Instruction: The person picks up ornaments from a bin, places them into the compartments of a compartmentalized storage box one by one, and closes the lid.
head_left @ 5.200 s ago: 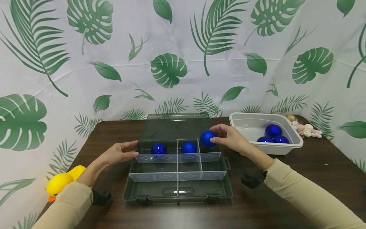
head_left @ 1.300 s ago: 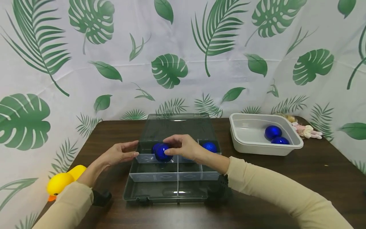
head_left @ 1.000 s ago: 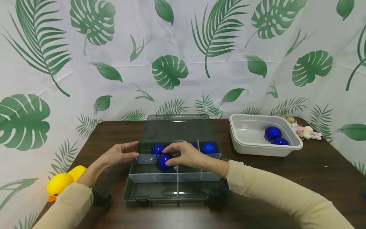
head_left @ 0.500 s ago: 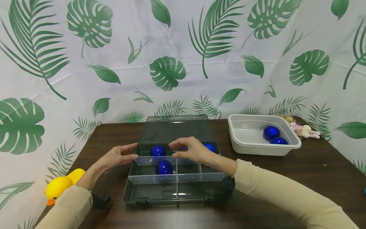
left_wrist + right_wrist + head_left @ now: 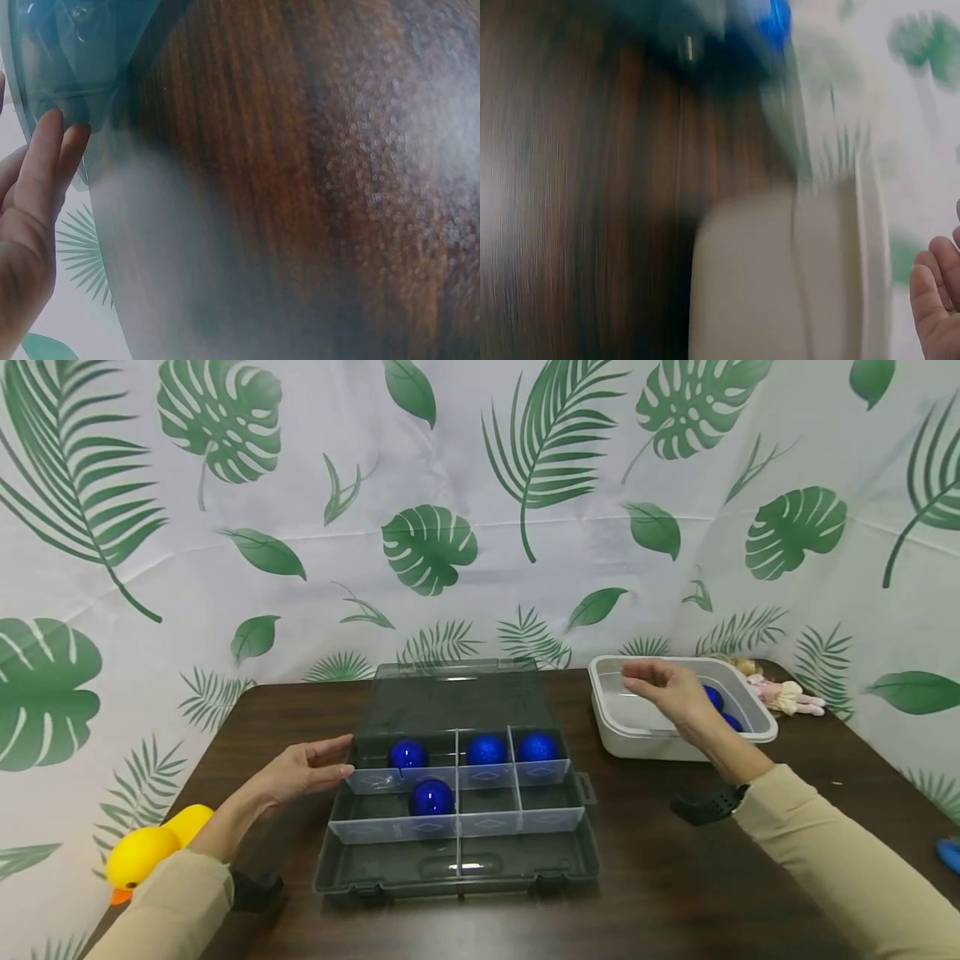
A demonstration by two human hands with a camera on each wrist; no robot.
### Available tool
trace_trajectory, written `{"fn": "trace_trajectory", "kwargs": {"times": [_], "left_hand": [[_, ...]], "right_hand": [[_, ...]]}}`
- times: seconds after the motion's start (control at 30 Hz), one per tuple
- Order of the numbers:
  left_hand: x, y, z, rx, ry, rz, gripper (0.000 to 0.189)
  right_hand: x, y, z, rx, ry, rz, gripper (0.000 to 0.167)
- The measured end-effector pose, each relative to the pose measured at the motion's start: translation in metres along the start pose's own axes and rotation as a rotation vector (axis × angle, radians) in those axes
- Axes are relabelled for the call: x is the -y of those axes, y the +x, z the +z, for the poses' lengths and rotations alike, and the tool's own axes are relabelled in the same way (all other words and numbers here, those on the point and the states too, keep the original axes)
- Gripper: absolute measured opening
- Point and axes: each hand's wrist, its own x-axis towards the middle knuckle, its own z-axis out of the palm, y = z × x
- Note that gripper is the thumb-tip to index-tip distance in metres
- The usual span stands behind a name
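A grey, see-through compartment box (image 5: 390, 857) stands with its lid laid back. Its back row holds a shiny blue bauble (image 5: 408, 753) at left, a glittery blue bauble (image 5: 487, 749) in the middle and another blue bauble (image 5: 537, 747) at right. A shiny blue bauble (image 5: 431, 797) sits in the middle row's left compartment. My left hand (image 5: 303, 770) rests its fingertips at the box's left side, fingers extended. Over the white plastic tub (image 5: 622, 742) hovers my right hand (image 5: 671, 693), holding nothing, fingers loosely bent. Blue baubles (image 5: 714, 697) in the tub are partly hidden behind it.
A yellow toy duck (image 5: 142, 856) stands at the left by my forearm. Behind the tub's right end lies a small doll (image 5: 787, 696). A blue object (image 5: 949, 855) shows at the right edge. A leaf-print curtain (image 5: 427, 552) hangs behind the dark wooden table (image 5: 660, 877).
My right hand set a shiny bauble into the middle row's left compartment, let go, and moved right over the tub. Earlier it placed the back-right bauble. My left hand stayed at the box.
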Motion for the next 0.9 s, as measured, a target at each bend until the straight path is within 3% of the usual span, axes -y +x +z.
{"fn": "trace_trajectory", "kwargs": {"times": [0.17, 0.33, 0.5, 0.63, 0.9], "left_hand": [[0.001, -0.001, -0.002, -0.001, 0.001, 0.000, 0.077], [-0.001, -0.001, -0.001, -0.003, -0.009, -0.007, 0.076], [-0.002, -0.001, -0.002, 0.007, -0.009, -0.001, 0.076], [-0.002, 0.000, -0.002, 0.001, -0.008, -0.010, 0.075], [-0.002, 0.000, -0.004, 0.004, -0.012, -0.008, 0.076]], "right_hand": [[-0.030, 0.003, -0.038, -0.148, -0.089, 0.062, 0.047], [-0.045, 0.004, -0.057, -0.239, -0.159, 0.097, 0.045], [-0.052, 0.004, -0.065, -0.256, -0.227, 0.189, 0.048], [-0.055, 0.004, -0.066, -0.236, -0.212, 0.256, 0.051], [-0.056, 0.008, -0.066, -0.200, -0.192, 0.310, 0.054]]}}
